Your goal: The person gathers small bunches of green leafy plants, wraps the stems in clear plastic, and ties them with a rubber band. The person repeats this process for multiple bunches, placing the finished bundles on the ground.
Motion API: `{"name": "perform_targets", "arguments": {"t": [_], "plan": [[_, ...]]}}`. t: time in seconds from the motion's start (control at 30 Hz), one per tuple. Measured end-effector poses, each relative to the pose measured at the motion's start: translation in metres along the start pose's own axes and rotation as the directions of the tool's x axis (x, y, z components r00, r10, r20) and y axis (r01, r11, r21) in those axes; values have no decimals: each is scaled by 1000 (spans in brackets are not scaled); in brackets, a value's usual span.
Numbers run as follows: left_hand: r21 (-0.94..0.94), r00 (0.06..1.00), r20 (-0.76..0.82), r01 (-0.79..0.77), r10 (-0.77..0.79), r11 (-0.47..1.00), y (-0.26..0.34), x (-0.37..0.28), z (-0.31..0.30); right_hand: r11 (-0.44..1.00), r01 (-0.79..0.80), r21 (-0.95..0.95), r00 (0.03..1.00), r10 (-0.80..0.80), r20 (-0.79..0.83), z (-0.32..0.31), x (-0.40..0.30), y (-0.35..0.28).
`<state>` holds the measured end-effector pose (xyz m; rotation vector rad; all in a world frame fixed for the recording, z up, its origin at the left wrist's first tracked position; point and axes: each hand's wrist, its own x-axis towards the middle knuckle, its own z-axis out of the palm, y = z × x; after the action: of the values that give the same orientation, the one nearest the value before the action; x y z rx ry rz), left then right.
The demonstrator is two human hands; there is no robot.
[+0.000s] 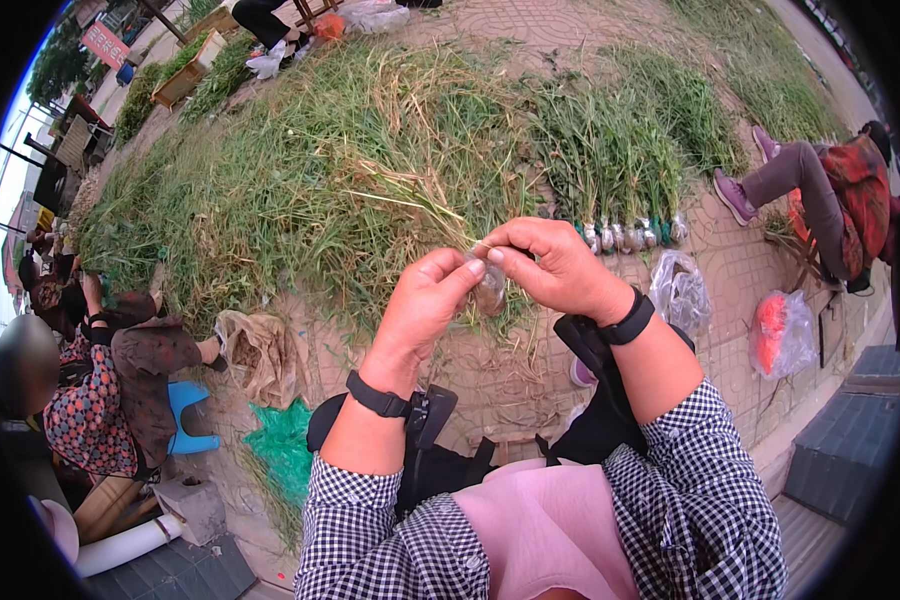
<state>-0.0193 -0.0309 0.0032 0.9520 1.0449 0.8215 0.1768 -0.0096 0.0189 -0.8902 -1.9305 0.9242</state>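
Observation:
Between my two hands is a bundle of plant stems (412, 187) whose base sits in a small plastic-wrapped clump (490, 291), brownish inside. My left hand (435, 296) pinches the wrapped part near its top with thumb and finger. At the neck of the wrap, my right hand (551, 262) pinches with thumb and forefinger; whether it grips plastic, a tie or stems is too small to tell. The stems lean away to the upper left over a wide heap of cut green and dry plants (292, 165).
Bundles with wrapped bases (630, 236) stand in a row beyond my right hand. Clear plastic bags (679, 292), a tan sack (259, 356) and a green plastic bag (285, 446) lie on the paving. People sit at left (97, 397) and right (810, 202), by a blue stool (189, 420).

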Motion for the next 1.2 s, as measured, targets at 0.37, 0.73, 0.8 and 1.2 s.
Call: {"name": "perform_targets", "arguments": {"t": [0.37,0.73,0.8,1.2], "plan": [[-62,1000,5,11,-11,998,1,-2,-3,999,40,33,999,-40,11,-1,0,-3],[-80,1000,22,14,-13,997,1,-2,-4,996,56,65,998,-56,-5,-1,0,-8],[-66,999,32,9,-7,998,0,-1,-5,997,56,46,998,-56,-3,-1,0,-6],[-212,998,52,49,-39,976,-1,-3,-5,945,-165,284,984,137,115,-7,-1,-7]]}}
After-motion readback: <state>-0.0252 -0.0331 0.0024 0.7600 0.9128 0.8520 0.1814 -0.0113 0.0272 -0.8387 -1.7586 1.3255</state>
